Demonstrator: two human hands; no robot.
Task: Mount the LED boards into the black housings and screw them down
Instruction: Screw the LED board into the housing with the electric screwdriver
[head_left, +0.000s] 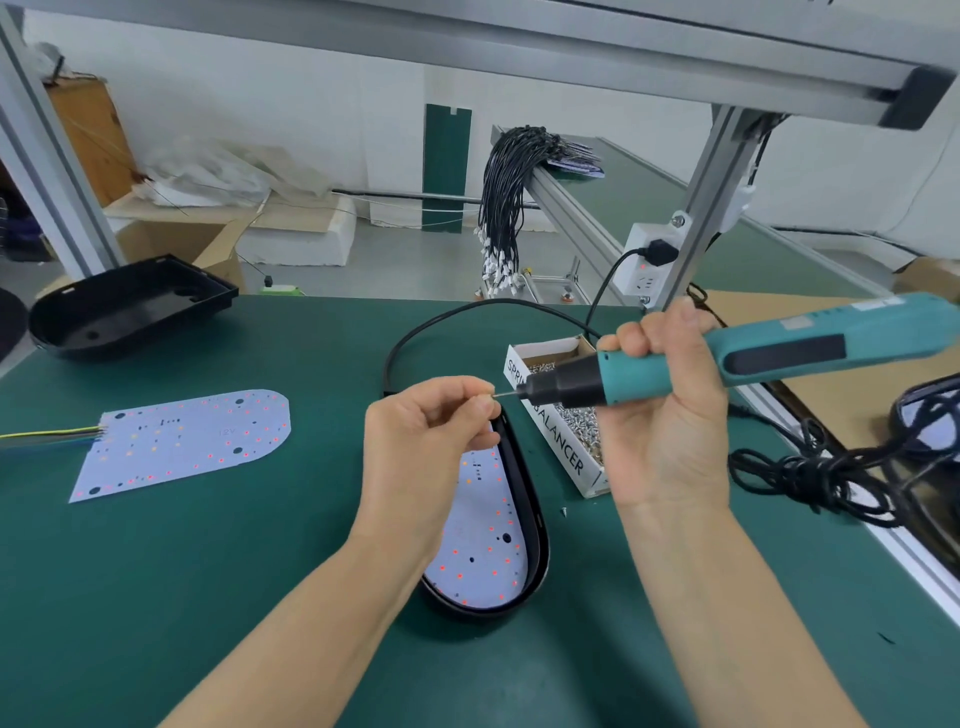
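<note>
Far left: empty black housing (130, 306), glossy moulded plastic, shallow tub with one rounded end, parked at the table's back edge, well apart from both hands. Nearer, on the green mat (208, 597): loose LED board (182, 441), thin, flat, white, one end rounded, dotted with small red and amber emitters; ribbon of coloured wires (47, 435) leading off its square end to the left.

Centre: left hand (431, 441), fingers curled, thumb and forefinger pinching what appears to be a small screw against the driver's bit (506, 395); screw itself too small to confirm. Directly below and just in front of that hand: second black housing (537, 545) with an LED board (483, 545) already seated inside, long axis running away from the body, rounded end nearest. Left hand nearer to it than the right; several dark mounting holes on the board unfilled, so fastening judged still to do.

Right of centre: right hand (660, 410) wrapped around the teal electric screwdriver (727, 358), matte plastic body, black nose, lying almost level and pointing left, above the housing's far end. Coming move judged to need tipping the driver down toward a hole.

Beyond: open cardboard box (558, 415) of bright metal screws, just beside the housing; one stray screw (564, 511) on the mat; tangled black cable (810, 467) at far right.
</note>
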